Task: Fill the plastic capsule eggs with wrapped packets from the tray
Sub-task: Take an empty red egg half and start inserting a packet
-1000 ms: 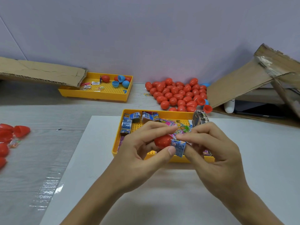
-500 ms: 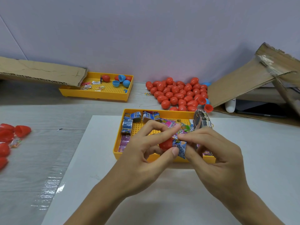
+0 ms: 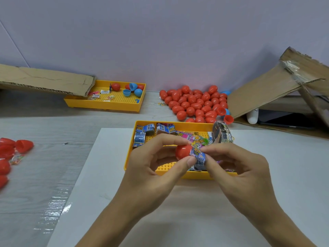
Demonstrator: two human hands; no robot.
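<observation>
My left hand (image 3: 153, 168) pinches a red egg half (image 3: 183, 152) between thumb and fingers, above the near yellow tray (image 3: 130, 157). My right hand (image 3: 238, 168) presses a blue wrapped packet (image 3: 199, 156) against the open side of that half. Part of the packet sticks out of the shell. The tray holds several blue and pink wrapped packets (image 3: 147, 130), and a stack of grey packets (image 3: 221, 133) stands at its back right corner.
A heap of red eggs (image 3: 195, 104) lies behind the tray. Another yellow tray (image 3: 106, 104) with blue and red halves sits at the back left under a cardboard flap (image 3: 44, 81). Red halves (image 3: 10, 150) lie at the left edge. A cardboard box (image 3: 276, 91) stands right.
Both hands have risen slightly over the tray and the packet has been pushed further into the red half; the fingers have shifted around it.
</observation>
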